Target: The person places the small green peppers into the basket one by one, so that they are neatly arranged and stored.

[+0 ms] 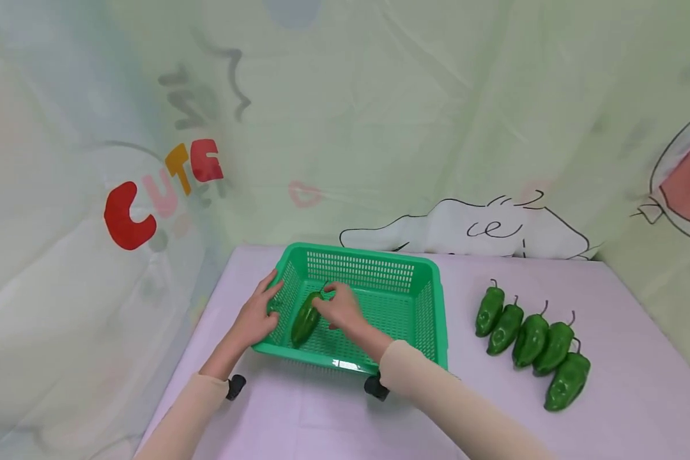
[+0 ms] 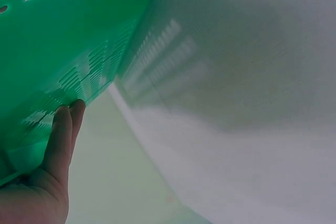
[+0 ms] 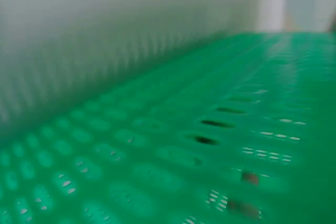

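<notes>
A green plastic basket with slotted walls sits on the table. Inside it, near the left wall, lies a long green pepper, tilted, with its stem toward the back. My right hand pinches the pepper's stem end between thumb and fingers; the right wrist view shows only the basket's slotted outer wall. At the basket's left rim, my left hand holds on. In the left wrist view, its straight fingers lie against the outside of the basket wall, the thumb mostly hidden.
Several green peppers with curved stems lie in a slanted row on the table to the basket's right. A pale cloth covers the table. Printed fabric hangs behind and at the left.
</notes>
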A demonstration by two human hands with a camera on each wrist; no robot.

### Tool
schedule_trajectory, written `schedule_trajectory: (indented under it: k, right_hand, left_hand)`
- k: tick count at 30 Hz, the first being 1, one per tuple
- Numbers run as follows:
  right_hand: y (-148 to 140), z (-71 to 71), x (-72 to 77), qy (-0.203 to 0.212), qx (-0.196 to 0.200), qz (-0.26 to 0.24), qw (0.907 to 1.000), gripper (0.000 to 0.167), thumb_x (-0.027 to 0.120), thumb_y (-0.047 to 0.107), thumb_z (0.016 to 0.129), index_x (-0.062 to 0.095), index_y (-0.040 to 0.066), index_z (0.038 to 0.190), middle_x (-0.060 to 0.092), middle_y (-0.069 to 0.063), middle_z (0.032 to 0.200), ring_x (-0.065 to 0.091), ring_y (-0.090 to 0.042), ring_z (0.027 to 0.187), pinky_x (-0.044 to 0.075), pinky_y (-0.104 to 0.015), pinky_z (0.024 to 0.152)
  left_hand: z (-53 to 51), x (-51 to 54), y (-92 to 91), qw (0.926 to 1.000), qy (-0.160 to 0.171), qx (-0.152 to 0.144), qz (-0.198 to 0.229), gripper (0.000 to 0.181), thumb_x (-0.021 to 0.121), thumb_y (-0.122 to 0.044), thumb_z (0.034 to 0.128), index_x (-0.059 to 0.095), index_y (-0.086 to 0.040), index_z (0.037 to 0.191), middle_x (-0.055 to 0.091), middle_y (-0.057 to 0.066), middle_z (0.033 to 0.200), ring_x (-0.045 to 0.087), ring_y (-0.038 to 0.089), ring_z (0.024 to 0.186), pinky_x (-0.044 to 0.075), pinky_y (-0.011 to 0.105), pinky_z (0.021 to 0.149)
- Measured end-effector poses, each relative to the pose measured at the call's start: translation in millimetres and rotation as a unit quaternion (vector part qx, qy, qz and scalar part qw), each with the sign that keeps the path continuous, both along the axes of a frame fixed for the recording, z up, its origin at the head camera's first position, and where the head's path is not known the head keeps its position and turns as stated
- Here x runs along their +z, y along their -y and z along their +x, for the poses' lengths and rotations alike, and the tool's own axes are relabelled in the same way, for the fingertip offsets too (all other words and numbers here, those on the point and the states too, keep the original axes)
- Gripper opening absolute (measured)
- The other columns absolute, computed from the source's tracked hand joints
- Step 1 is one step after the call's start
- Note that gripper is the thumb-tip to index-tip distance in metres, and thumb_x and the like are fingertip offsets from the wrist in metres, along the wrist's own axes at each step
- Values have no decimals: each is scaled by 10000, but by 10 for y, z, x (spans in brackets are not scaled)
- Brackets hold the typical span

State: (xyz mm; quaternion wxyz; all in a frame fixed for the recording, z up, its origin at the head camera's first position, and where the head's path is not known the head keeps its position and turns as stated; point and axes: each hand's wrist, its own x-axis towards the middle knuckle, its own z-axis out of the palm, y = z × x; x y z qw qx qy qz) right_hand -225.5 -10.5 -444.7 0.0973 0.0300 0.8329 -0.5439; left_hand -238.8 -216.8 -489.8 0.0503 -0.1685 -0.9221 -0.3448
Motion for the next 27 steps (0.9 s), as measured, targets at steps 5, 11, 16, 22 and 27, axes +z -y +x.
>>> schedule_trajectory:
  k: [5,11,16,22,27]
  right_hand:
    - [-341,11,320,25,-68,-494,9988,413,624,156,937,568,-5,1313,584,-213,1172,628,-334,1001,575,-391,684]
    - [-722,-40,597,-78,-215,-660,9976,454,606,184,955,540,14,1371,590,-217,1219,630,-367,1074,569,-411,762]
    - [-1112,-52,684,-149,-447,-524,9975,476,575,203,978,499,25,1412,539,-240,1313,588,-406,1172,543,-446,846]
    - [-1814,80,580,-271,-845,406,9952,550,540,252,983,438,-33,1442,487,-308,1362,545,-440,1199,541,-450,851]
    - [-2508,213,298,47,-1149,1029,9880,625,493,320,989,383,-84,1453,393,-372,1409,454,-498,1250,531,-485,858]
  left_hand:
    - [0,23,58,10000,-52,18,-65,726,502,56,740,410,65,1460,206,156,1617,280,374,1438,452,438,841]
    - [23,42,127,9999,-81,77,-52,730,501,57,735,406,74,1458,205,165,1615,277,384,1436,440,455,858]
    - [53,36,138,9999,-80,116,27,733,488,62,725,402,87,1453,208,182,1610,273,408,1432,435,493,894]
    - [51,4,61,10000,-17,6,26,732,482,61,723,403,95,1450,210,189,1608,265,407,1435,436,493,917]
    - [29,0,20,10000,-33,-34,-66,727,492,67,734,409,76,1456,211,171,1613,289,392,1429,441,410,797]
